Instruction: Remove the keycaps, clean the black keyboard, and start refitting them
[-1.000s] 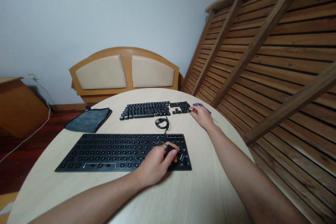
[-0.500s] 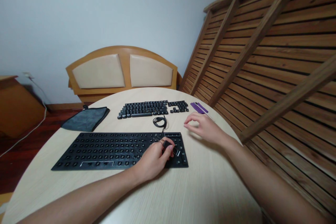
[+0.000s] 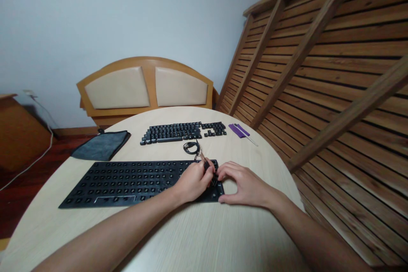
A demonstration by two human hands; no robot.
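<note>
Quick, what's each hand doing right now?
Left hand: closed, holding a small dark tool over the keyboard.
Right hand: open, thumb apart from fingers, at the keyboard's right end; can't tell if it's touching anything.

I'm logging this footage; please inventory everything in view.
keyboard base: 1, black, table's near side
keycaps: many, black, table's far side
coiled cable: 1, black, between them
small tool: 1, dark, over keyboard base
cloth: 1, grey, table's left
flat item: 1, purple, table's right
thin stick: 1, pale, across flat item
table: 1, pale, centre
headboard: 1, tan-cream, behind table
slatted frame: 1, brown, right
cabinet: 1, brown, left
cord: 1, white, left
wall: 1, bluish, back
floor: 1, reddish, left
left hand: 1, bare, holding small tool
right hand: 1, bare, beside left
</note>
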